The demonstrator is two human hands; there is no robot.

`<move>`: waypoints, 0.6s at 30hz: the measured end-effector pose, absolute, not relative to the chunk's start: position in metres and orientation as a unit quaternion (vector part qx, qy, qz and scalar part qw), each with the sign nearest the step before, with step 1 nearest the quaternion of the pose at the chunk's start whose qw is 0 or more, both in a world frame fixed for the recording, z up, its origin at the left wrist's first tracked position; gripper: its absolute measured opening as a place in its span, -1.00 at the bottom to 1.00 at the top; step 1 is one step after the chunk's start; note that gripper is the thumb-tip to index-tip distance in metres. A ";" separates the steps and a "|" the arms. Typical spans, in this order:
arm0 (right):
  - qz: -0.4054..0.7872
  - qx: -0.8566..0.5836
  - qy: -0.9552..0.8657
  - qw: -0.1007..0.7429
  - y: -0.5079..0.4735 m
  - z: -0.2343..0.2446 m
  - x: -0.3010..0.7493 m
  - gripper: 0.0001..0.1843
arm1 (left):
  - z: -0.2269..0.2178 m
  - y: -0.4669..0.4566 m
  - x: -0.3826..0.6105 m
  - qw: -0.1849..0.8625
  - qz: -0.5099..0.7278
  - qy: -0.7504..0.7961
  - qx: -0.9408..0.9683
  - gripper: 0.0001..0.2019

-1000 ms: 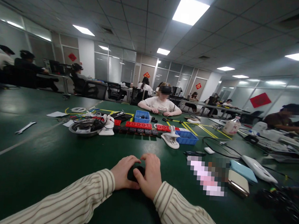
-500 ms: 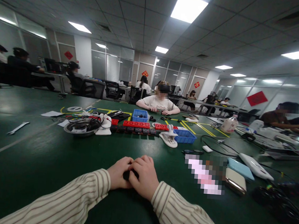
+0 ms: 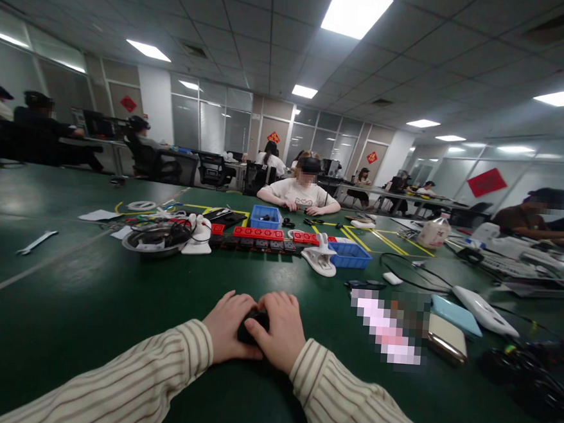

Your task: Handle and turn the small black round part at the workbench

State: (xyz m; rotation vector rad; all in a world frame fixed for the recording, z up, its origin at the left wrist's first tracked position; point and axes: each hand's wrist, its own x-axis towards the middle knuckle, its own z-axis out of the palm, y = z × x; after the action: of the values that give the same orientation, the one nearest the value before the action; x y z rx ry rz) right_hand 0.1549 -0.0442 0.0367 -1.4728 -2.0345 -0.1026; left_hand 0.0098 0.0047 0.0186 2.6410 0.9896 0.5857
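Low over the near part of the green table, a small black rounded object sits between my two hands. Its kind cannot be made out, as fingers cover most of it. My left hand curls round its left side, thumb low in front. From the right, my right hand wraps over it, with the thumb lying across its face. The fingertips of both hands come close together at the far side.
Beyond my hands stand red and black socket blocks, a white clip stand, blue bins and a metal bowl. A wrench lies left; a cream case lies right. Across the table sits a person.
My hands have shifted slightly right and opened a little apart, so more of the black object shows between them. The right thumb now rests across it.
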 end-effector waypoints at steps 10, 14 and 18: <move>-0.016 -0.463 -0.831 0.308 -0.052 0.041 0.155 -0.87 | 0.011 0.018 0.004 0.169 0.191 0.269 0.929 -0.69; 0.023 -0.468 -0.813 0.344 -0.055 0.041 0.156 -0.78 | 0.007 0.019 0.000 0.146 0.209 0.306 0.917 -0.39; 0.038 -0.521 -0.754 0.399 -0.050 0.032 0.158 -0.80 | 0.011 0.013 0.002 0.122 0.215 0.352 0.903 -0.20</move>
State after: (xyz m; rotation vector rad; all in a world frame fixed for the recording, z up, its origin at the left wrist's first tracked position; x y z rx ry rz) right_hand 0.1575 -0.0501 0.0322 -1.3177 -1.9076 0.0963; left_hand 0.0015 0.0131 0.0109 2.6350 1.0279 0.6271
